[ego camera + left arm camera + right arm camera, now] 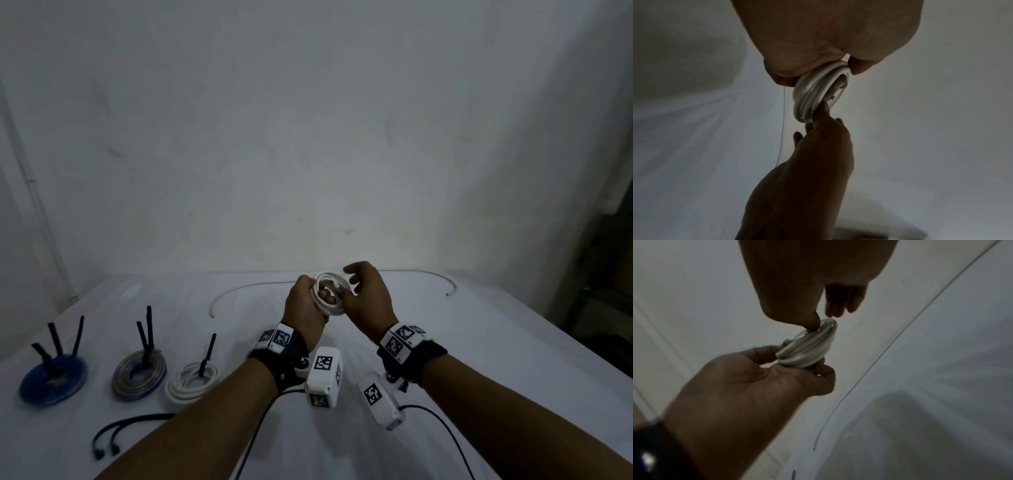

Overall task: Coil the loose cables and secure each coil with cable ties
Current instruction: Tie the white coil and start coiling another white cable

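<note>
In the centre of the head view, my left hand (305,301) grips a small coil of white round cable (328,294), its fingers curled around the lower side of the loops, well above the white cloth-covered table (479,342). My right hand (368,296) pinches the cable end at the coil's edge with thumb and forefinger; the other fingers (840,303) are spread loosely. I judge the coil almost wound, so I should tuck the end flat and keep the left grip firm, or the loops may spring open. The loose black cable ties (113,433) wait at lower left.
</note>
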